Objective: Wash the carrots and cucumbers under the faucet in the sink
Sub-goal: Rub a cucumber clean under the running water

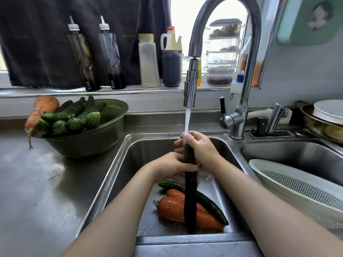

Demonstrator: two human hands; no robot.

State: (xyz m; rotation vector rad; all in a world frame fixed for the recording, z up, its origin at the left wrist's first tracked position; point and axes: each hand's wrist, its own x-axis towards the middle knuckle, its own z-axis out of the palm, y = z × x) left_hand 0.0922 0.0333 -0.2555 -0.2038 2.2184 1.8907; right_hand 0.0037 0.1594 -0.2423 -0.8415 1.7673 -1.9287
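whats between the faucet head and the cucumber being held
Only the stream of water, in the head view; it falls from the faucet head onto the top of the cucumber, near the right hand.

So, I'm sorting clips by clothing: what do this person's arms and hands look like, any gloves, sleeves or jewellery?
No gloves on the left hand or right hand, and no ring on the fingers that show. The left forearm and right forearm have no sleeve, watch or bracelet as far as the picture's edge. The right hand glistens wet.
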